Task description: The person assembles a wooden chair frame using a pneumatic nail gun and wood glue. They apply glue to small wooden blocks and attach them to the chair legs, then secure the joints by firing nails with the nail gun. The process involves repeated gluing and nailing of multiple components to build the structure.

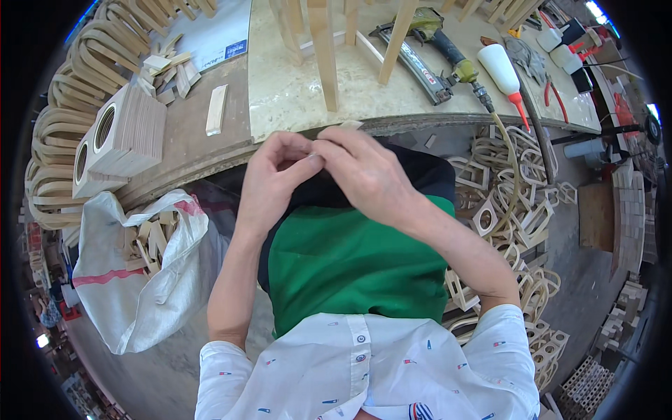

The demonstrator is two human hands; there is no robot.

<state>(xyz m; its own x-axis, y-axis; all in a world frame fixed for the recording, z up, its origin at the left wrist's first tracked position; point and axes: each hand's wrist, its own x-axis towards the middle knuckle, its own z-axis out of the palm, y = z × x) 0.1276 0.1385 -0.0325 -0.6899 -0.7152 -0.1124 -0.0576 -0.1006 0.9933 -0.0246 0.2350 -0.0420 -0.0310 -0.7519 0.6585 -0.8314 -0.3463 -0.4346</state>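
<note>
My left hand (273, 175) and my right hand (369, 171) meet in front of the table's near edge, above my green apron (357, 259). Their fingertips are pinched together and touch. Whatever lies between them is too small or too hidden to make out. Just beyond my right fingers, a small pale wood piece (352, 124) shows at the table edge; I cannot tell whether the hand touches it. A wooden frame with upright legs (324, 63) stands on the table ahead. Left of it lies a short flat wood strip (217, 110).
A nail gun (420, 66) with a hose, a white glue bottle (498, 70) and red-handled pliers (556, 101) lie at the right. Bent wood parts (63, 133), stacked boards with round holes (129, 133) and a white sack (140, 294) are left. Wooden frames (518, 224) fill the lower right.
</note>
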